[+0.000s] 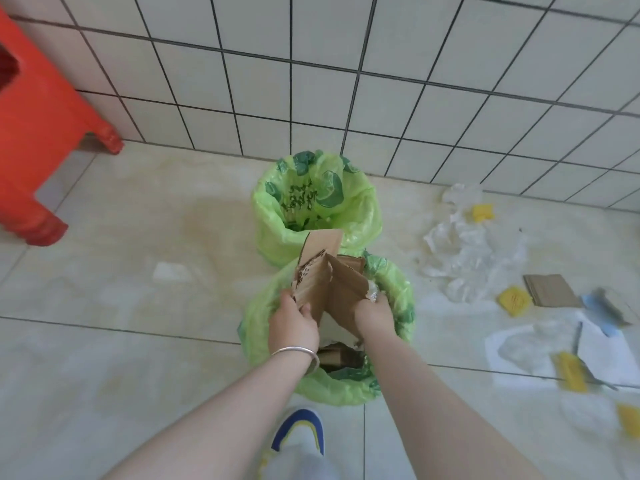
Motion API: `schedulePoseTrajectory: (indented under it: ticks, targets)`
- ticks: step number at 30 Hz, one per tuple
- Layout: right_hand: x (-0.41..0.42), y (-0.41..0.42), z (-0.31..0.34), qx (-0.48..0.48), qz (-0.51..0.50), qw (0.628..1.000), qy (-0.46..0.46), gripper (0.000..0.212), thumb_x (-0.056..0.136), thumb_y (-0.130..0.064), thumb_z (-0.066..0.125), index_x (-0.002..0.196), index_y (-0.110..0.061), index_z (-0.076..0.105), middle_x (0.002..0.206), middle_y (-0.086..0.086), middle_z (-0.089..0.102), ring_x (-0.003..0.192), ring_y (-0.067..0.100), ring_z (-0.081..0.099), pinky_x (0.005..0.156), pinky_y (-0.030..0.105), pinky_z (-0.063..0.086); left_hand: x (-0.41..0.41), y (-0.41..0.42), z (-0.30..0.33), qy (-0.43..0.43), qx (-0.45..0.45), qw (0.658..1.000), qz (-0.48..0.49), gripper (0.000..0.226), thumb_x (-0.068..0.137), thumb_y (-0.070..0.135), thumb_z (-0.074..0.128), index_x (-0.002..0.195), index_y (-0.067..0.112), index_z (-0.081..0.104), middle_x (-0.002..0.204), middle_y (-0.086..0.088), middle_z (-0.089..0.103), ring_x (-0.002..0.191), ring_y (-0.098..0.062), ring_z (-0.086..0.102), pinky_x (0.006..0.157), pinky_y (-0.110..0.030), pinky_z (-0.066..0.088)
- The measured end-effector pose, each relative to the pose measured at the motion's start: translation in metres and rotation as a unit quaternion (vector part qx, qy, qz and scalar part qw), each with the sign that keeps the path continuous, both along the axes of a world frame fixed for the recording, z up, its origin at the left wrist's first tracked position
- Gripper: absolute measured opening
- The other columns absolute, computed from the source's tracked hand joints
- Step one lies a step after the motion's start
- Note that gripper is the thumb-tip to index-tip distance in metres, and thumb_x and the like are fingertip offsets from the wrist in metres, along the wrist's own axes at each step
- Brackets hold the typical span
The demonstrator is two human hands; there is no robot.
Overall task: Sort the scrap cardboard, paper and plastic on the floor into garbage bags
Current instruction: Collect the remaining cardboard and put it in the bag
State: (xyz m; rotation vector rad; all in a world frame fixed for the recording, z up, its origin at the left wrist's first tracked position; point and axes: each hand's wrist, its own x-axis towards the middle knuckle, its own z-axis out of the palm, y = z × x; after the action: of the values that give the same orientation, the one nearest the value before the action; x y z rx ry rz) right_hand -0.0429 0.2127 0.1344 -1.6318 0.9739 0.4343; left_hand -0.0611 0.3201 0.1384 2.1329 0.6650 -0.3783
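Brown cardboard pieces [325,282] gripped by both hands, left [293,323], right [372,311], over near green bag [394,282]

Torn brown cardboard [329,282] standing upright over near green bag [391,282]; far bag [360,209] sitting open by wall. Clear plastic [474,251], paper [602,355], cardboard scrap [550,291] lying scattered at right.

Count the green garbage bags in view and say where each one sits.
2. The far green bag stands open on the floor by the tiled wall; the near green bag stands just in front of it, under both hands. No others show, though the view is limited.
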Motion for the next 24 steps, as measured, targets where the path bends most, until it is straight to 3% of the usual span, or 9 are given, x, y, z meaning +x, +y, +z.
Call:
schedulePoseTrajectory:
  ticks: [2,5,8,12,14,17,20,22,24]
  targets:
    - [-0.004,0.001,-0.001,-0.004,-0.007,1.000,-0.009,0.048,0.094,-0.010,0.041,0.141,-0.015,0.037,0.121,0.011,0.055,0.109,0.031,0.053,0.098,0.041,0.046,-0.004,-0.005,0.001,0.013,-0.005,1.000,0.008,0.036,0.098,0.018,0.041,0.132,0.008,0.043,0.119,-0.019,0.061,0.111,-0.035,0.057,0.086,-0.035,0.044]
    - [-0.008,-0.004,0.000,-0.018,0.040,0.999,-0.006,0.041,0.090,-0.009,0.047,0.130,-0.016,0.050,0.097,0.007,0.058,0.091,0.027,0.054,0.087,0.038,0.048,-0.001,0.001,0.003,0.040,-0.019,0.999,-0.005,0.033,0.096,0.018,0.045,0.126,0.009,0.052,0.121,-0.016,0.062,0.113,-0.035,0.056,0.091,-0.034,0.044]
    - [-0.010,-0.015,0.007,-0.083,0.141,0.986,0.028,0.037,0.090,-0.008,0.046,0.127,-0.009,0.051,0.094,0.010,0.055,0.086,0.027,0.054,0.074,0.033,0.047,0.002,0.014,0.016,0.029,-0.001,0.999,-0.018,0.029,0.092,0.017,0.051,0.118,0.012,0.062,0.114,-0.015,0.066,0.104,-0.034,0.058,0.085,-0.031,0.043]
    - [-0.005,-0.020,0.025,-0.165,0.260,0.951,0.037,0.015,0.091,-0.007,0.043,0.081,-0.005,0.054,0.074,0.006,0.049,0.082,0.026,0.050,0.068,0.029,0.040,-0.005,0.022,0.030,-0.010,-0.019,0.999,0.031,0.035,0.084,0.003,0.047,0.110,0.015,0.066,0.089,-0.011,0.063,0.079,-0.028,0.050,0.071,-0.026,0.039]
    - [-0.003,-0.016,0.029,-0.180,0.309,0.932,0.054,0.014,0.092,-0.008,0.041,0.080,-0.006,0.047,0.067,0.002,0.041,0.082,0.025,0.048,0.068,0.028,0.039,-0.007,0.019,0.030,0.010,-0.017,0.999,0.033,0.035,0.084,0.002,0.045,0.110,0.014,0.065,0.089,-0.013,0.062,0.078,-0.029,0.049,0.069,-0.028,0.037]
    - [-0.004,-0.007,0.024,-0.197,0.348,0.915,0.063,0.009,0.093,-0.009,0.040,0.093,-0.006,0.049,0.069,0.003,0.044,0.082,0.022,0.049,0.066,0.027,0.040,-0.007,0.011,0.022,0.061,-0.002,0.998,0.007,0.035,0.089,0.002,0.041,0.120,0.006,0.058,0.114,-0.020,0.064,0.097,-0.036,0.056,0.077,-0.031,0.041]
    - [-0.006,0.006,0.009,-0.199,0.299,0.932,0.043,0.027,0.089,-0.004,0.045,0.114,-0.006,0.055,0.103,0.013,0.059,0.088,0.027,0.056,0.065,0.028,0.045,-0.009,-0.003,0.003,0.093,0.011,0.995,-0.022,0.042,0.090,0.001,0.039,0.131,0.008,0.047,0.126,-0.018,0.059,0.115,-0.035,0.055,0.090,-0.033,0.043]
    - [-0.010,0.015,-0.004,-0.195,0.249,0.948,0.041,0.030,0.086,-0.008,0.048,0.115,-0.005,0.057,0.118,0.017,0.058,0.099,0.032,0.060,0.077,0.032,0.051,-0.011,-0.013,-0.013,0.118,0.013,0.992,-0.045,0.043,0.090,0.003,0.040,0.132,0.005,0.041,0.127,-0.019,0.057,0.116,-0.035,0.055,0.095,-0.036,0.043]
    - [-0.016,0.021,-0.016,-0.178,0.222,0.958,0.034,0.028,0.086,-0.013,0.047,0.110,-0.007,0.060,0.116,0.018,0.061,0.100,0.033,0.061,0.081,0.033,0.052,-0.014,-0.019,-0.031,0.162,0.021,0.984,-0.067,0.044,0.091,0.008,0.039,0.135,0.003,0.036,0.128,-0.020,0.055,0.117,-0.034,0.055,0.094,-0.036,0.044]
